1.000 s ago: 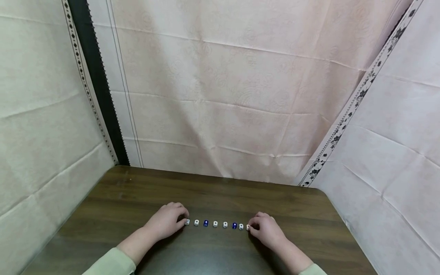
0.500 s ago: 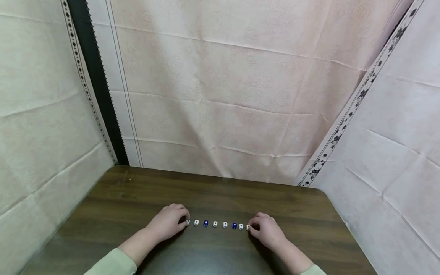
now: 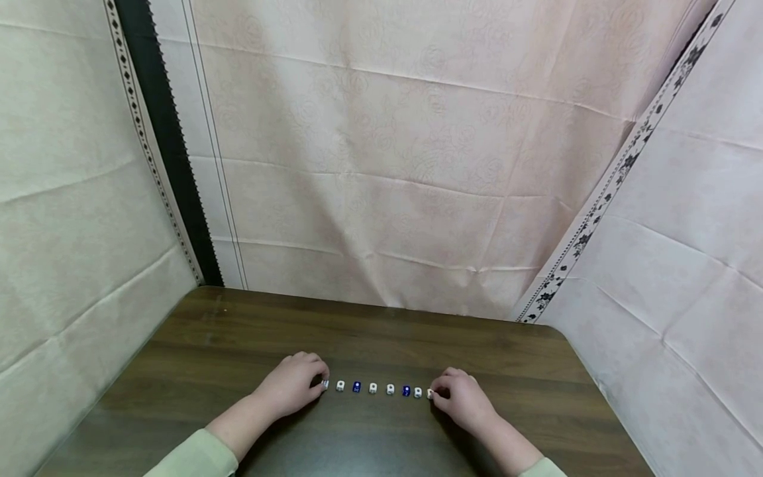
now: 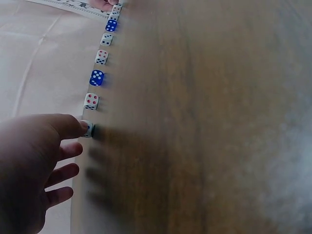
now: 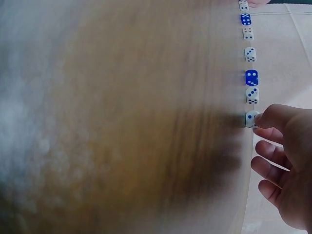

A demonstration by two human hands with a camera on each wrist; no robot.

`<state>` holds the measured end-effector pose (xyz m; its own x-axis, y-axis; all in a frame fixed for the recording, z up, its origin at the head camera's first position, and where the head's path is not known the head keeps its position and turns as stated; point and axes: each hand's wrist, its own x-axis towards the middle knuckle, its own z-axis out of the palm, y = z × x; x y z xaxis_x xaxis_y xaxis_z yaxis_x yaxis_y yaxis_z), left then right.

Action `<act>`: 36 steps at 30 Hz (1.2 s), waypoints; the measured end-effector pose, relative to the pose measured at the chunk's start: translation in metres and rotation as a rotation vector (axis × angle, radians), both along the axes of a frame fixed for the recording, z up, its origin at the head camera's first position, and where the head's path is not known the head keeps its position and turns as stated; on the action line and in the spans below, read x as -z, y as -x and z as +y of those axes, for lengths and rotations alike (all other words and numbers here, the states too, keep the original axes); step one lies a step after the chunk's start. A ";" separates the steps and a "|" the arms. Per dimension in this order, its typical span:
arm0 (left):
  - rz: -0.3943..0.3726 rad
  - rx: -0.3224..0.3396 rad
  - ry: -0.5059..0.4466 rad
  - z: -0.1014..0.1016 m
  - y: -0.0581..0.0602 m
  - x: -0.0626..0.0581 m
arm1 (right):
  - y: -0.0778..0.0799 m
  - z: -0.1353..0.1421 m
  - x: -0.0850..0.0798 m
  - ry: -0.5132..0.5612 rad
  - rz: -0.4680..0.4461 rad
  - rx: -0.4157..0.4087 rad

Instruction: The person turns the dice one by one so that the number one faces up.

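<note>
A row of several small dice runs left to right across the wooden table [image 3: 357,437]. My left hand [image 3: 290,384] pinches the white die [image 4: 88,129] at the row's left end between thumb and forefinger. At the right end, the thumb and forefinger of my right hand [image 3: 466,400] hold another white die [image 5: 250,118]. Between the hands lie a left blue die [image 3: 356,387], a right blue die [image 3: 406,391] and several white dice. In the left wrist view, the nearest of these, a white die [image 4: 91,101], shows red pips on top. The two rightmost dice sit closer together than the others.
A pale cloth [image 3: 381,165] hangs behind the table's far edge. More cloth stands at the left [image 3: 71,199] and right [image 3: 685,265] sides, with a dark strip [image 3: 173,146] at the back left corner.
My left hand has shifted very slightly to the right at its end die. The right hand and the other dice have stayed in place.
</note>
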<state>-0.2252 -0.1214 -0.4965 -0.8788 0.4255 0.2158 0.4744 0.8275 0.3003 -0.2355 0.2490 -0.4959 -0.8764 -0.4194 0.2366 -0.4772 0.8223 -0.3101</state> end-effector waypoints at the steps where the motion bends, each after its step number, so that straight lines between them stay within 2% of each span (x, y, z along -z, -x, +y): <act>1: -0.001 -0.001 0.002 0.000 0.000 0.000 | 0.000 0.000 0.000 0.000 0.000 0.000; 11: -0.041 -0.017 0.023 0.000 0.004 -0.001 | -0.001 -0.001 -0.002 -0.002 -0.011 0.002; 24: -0.071 -0.046 -0.022 -0.002 0.004 -0.002 | -0.001 -0.001 -0.002 0.002 -0.002 0.014; 36: -0.041 0.004 -0.014 -0.002 0.003 0.003 | -0.001 -0.001 -0.002 0.005 -0.004 0.011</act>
<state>-0.2279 -0.1235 -0.4990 -0.8856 0.4258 0.1852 0.4642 0.8215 0.3312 -0.2340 0.2481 -0.4943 -0.8818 -0.4089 0.2352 -0.4672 0.8258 -0.3158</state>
